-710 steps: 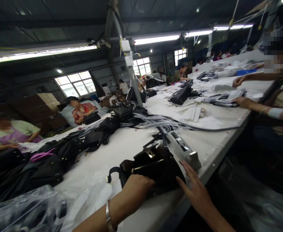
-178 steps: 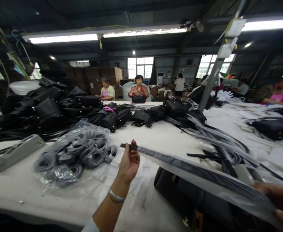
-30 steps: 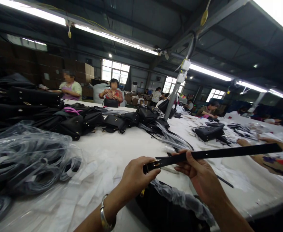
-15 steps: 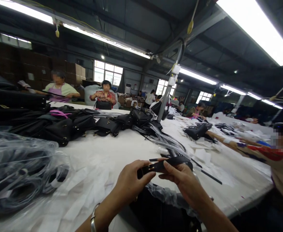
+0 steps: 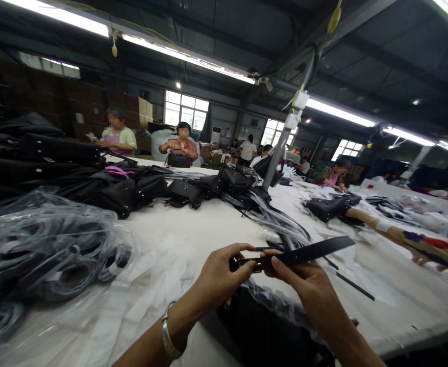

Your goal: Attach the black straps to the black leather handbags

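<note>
A black strap (image 5: 316,248) with gold-coloured metal at its left end is held between my two hands. My left hand (image 5: 222,272) pinches the buckle end between thumb and fingers. Farther along, my right hand (image 5: 304,280) grips the strap, thumb on top, and its free end sticks out to the right. Below my hands is a black bag (image 5: 262,326) with clear plastic wrap (image 5: 281,303) around its upper part; my forearm hides some of it.
Coiled straps in clear plastic (image 5: 74,270) lie at left. Black bags (image 5: 185,191) line the table's far side near a metal post (image 5: 281,148). Loose straps (image 5: 285,219) lie beyond my hands. A co-worker's arm (image 5: 400,237) reaches in from the right; other people sit across.
The strap's free end, curled over my right hand before, now extends straight out to the right. The view has turned slightly left. The co-worker's arm at right remains stretched over the table.
</note>
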`<state>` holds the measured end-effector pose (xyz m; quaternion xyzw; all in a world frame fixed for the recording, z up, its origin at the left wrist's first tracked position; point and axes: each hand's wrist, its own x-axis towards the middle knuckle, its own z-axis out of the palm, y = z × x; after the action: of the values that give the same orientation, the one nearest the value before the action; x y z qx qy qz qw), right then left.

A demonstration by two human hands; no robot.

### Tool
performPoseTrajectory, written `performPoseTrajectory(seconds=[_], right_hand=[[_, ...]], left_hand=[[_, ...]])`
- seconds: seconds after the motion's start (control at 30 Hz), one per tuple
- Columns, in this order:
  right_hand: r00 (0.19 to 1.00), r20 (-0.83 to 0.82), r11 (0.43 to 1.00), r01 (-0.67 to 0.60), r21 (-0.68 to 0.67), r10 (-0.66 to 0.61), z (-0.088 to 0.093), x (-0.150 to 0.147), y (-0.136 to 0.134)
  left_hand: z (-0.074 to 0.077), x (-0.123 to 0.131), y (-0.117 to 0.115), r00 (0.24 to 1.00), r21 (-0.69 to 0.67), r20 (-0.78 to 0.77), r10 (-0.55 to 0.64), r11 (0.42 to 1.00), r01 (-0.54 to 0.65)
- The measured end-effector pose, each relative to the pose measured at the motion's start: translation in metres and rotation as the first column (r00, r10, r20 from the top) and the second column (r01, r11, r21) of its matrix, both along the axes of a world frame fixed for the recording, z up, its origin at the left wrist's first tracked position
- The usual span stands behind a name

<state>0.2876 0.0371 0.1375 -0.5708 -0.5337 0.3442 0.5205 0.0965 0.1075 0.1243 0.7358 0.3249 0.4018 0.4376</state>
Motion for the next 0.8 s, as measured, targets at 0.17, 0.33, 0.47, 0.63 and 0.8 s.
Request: performPoseTrajectory(seconds=[0.17, 0.33, 0.47, 0.63, 0.8], right_hand=[[0.835, 0.510, 0.943, 0.029, 0.330, -0.204, -0.002, -0.018, -0.007], [0.875, 0.453, 0.944, 0.011, 0.329, -0.168, 0.013, -0.016, 0.001], [0.970, -0.236, 0.993, -0.034, 0.113, 0.059, 0.045, 0.014, 0.011], [0.779, -0.623, 0.985, 0.049, 0.167, 0.067, 0.065, 0.054, 0.019], [0.972, -0.159, 0.896, 0.221, 0.384, -0.172, 0.073, 0.064, 0.015]], left_hand=[[-0.004, 0.006, -0.004, 0.992, 0.110, -0.094, 0.086, 0.991, -0.076], [-0.005, 0.005, -0.004, 0.999, 0.036, -0.006, 0.034, 0.999, -0.034], [-0.005, -0.009, 0.000, 0.989, -0.046, 0.117, -0.091, 0.994, 0.097], [-0.012, -0.017, 0.005, 0.969, -0.170, 0.214, -0.125, 0.972, 0.162], [-0.012, -0.014, 0.007, 0.985, -0.076, 0.171, -0.026, 0.996, 0.039]])
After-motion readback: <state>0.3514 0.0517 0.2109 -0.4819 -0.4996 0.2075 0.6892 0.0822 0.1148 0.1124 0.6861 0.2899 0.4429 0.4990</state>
